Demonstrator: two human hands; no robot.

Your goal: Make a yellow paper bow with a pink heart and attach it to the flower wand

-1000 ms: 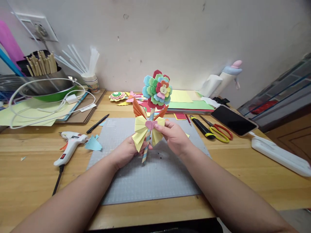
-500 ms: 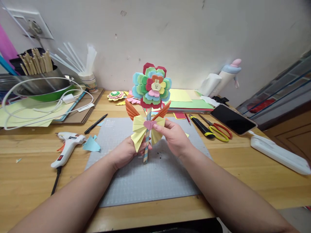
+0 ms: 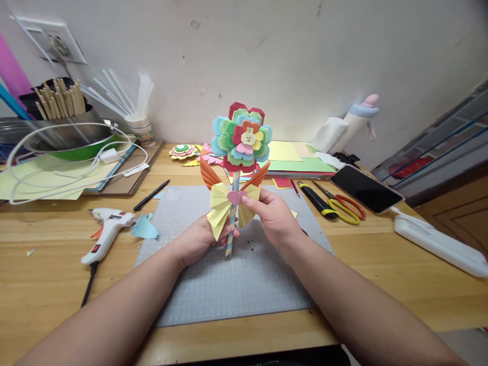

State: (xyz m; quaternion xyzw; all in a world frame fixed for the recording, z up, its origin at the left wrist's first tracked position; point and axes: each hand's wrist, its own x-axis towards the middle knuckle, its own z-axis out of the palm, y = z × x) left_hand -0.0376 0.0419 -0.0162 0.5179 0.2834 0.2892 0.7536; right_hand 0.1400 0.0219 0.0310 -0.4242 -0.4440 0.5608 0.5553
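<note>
A layered paper flower (image 3: 248,138) with a small smiling face stands upright on a blue-and-tan striped stick (image 3: 229,244). Orange pleated wings (image 3: 210,175) spread below the bloom, and under them is a yellow pleated bow (image 3: 220,203) with a pink heart (image 3: 236,197) at its middle. My left hand (image 3: 198,239) is closed round the stick behind the bow, its fingertips partly hidden. Thumb and fingers of my right hand (image 3: 272,216) pinch the bow's right side beside the heart. The whole flower is held above the grey cutting mat (image 3: 236,290).
On the left lie a white glue gun (image 3: 109,234), a blue paper scrap (image 3: 145,227) and a black pen (image 3: 151,195). To the right are a cutter (image 3: 317,200), scissors (image 3: 343,203), a phone (image 3: 366,188) and a white case (image 3: 438,244). Coloured paper (image 3: 297,165) lies at the back.
The flower's top has tilted slightly to the right and a little lower. Both hands keep their hold.
</note>
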